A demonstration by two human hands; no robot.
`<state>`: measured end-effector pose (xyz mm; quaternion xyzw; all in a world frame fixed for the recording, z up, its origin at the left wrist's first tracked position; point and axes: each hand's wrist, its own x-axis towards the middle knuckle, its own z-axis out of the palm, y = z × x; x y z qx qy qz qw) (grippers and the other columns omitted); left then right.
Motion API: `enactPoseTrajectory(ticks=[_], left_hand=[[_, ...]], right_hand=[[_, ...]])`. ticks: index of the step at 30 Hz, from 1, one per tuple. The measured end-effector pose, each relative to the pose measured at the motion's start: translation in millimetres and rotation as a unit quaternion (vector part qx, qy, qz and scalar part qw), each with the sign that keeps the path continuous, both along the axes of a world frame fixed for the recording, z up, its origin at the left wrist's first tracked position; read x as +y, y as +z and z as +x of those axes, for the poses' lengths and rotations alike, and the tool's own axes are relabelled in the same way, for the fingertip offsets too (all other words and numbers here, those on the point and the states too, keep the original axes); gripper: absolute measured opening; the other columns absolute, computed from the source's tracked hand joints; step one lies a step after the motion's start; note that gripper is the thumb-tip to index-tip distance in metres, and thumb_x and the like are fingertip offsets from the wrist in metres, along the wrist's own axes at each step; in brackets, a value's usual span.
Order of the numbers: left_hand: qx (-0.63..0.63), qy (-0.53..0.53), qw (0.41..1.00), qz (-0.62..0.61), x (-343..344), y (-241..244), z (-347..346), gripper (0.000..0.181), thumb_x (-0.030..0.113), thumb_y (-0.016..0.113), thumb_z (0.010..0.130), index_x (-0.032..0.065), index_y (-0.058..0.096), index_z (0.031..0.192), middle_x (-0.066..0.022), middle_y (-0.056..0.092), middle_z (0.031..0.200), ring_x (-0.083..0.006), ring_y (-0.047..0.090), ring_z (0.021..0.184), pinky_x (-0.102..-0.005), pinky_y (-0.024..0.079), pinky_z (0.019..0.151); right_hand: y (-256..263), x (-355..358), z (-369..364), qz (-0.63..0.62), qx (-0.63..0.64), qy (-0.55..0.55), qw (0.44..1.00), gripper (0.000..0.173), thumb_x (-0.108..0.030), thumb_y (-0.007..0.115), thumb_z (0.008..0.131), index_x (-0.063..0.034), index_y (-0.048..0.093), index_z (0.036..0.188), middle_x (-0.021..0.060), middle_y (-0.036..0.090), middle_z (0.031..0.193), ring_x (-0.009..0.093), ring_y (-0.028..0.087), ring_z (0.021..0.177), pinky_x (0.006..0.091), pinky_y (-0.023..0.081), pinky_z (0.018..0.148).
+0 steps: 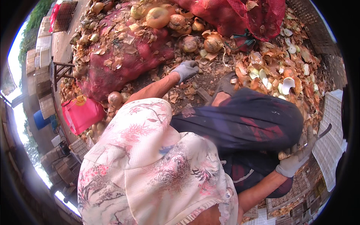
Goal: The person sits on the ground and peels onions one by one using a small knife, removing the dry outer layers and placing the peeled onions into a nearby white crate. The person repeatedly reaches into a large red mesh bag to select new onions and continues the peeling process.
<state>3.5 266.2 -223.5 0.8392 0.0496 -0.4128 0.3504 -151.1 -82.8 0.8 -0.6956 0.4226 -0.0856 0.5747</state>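
My left hand [186, 71], in a grey work glove, reaches over the littered ground with its fingers curled. Whether anything sits inside those fingers is hidden. Just beyond it lie a reddish-brown onion [189, 44] and a yellow-brown onion [213, 43]. Beside my bent knee, my right hand [295, 160], also gloved, grips a knife by its wooden handle [284, 155]. The knife's dark curved blade [325, 131] points away from my body. To the left of my left hand lies a filled red mesh sack [126, 64] strewn with dry skins.
Another red mesh sack [253, 19] lies ahead, with green ties. Onion peelings [287, 73] pile up on the right. A white plastic crate [327, 140] stands at far right. At left are a pink bag [83, 114], a blue bucket [42, 119] and stacked crates [43, 81].
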Motion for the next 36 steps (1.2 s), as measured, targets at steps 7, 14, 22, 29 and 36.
enactPoseTrajectory(ticks=[7,14,22,29,36], left_hand=[[-0.296,-0.055,0.952,0.056,-62,-27,73,0.040,0.030,0.053,0.078,0.0029,0.053,0.107,-0.0185,0.057,0.099,-0.0326,0.055,0.096,-0.0372,0.043,0.083],[-0.214,-0.108,0.955,0.176,-108,-39,96,0.056,0.038,0.059,0.069,0.0094,0.048,0.116,-0.0204,0.041,0.122,-0.0395,0.041,0.114,-0.0466,0.038,0.092],[-0.260,-0.127,0.951,0.109,-82,-43,109,0.052,0.043,0.058,0.071,0.0102,0.051,0.111,-0.0171,0.047,0.114,-0.0349,0.046,0.109,-0.0458,0.037,0.090],[-0.423,-0.206,0.842,0.262,-60,-36,154,0.026,0.031,0.056,0.073,0.0124,0.062,0.091,-0.0106,0.056,0.099,-0.0276,0.052,0.098,-0.0431,0.041,0.081],[-0.351,-0.277,0.838,0.314,-57,-58,159,0.030,0.021,0.062,0.072,0.0097,0.060,0.100,-0.0159,0.050,0.112,-0.0323,0.053,0.100,-0.0427,0.047,0.077]], right_hand=[[-9,-2,-3,-0.098,0.001,0.035,0.995,0.051,-0.036,0.027,0.095,0.0003,0.036,0.130,0.0151,0.038,0.131,0.024,0.042,0.118,0.0357,0.036,0.098],[-20,-11,-10,-0.126,-0.021,0.080,0.989,0.052,-0.036,0.024,0.096,0.0016,0.036,0.130,0.0148,0.039,0.130,0.023,0.042,0.117,0.0350,0.035,0.098],[-18,-7,-9,-0.226,0.002,0.137,0.964,0.055,-0.039,0.023,0.095,0.0028,0.038,0.129,0.0142,0.045,0.124,0.021,0.045,0.113,0.0329,0.034,0.098],[-18,-6,-7,-0.224,-0.011,0.136,0.965,0.047,-0.029,0.030,0.093,0.0019,0.039,0.127,0.0149,0.045,0.123,0.023,0.043,0.115,0.0355,0.032,0.099],[-18,-8,-2,-0.188,-0.003,0.137,0.973,0.053,-0.035,0.025,0.095,0.0057,0.039,0.126,0.0156,0.042,0.127,0.023,0.040,0.118,0.0359,0.030,0.101]])
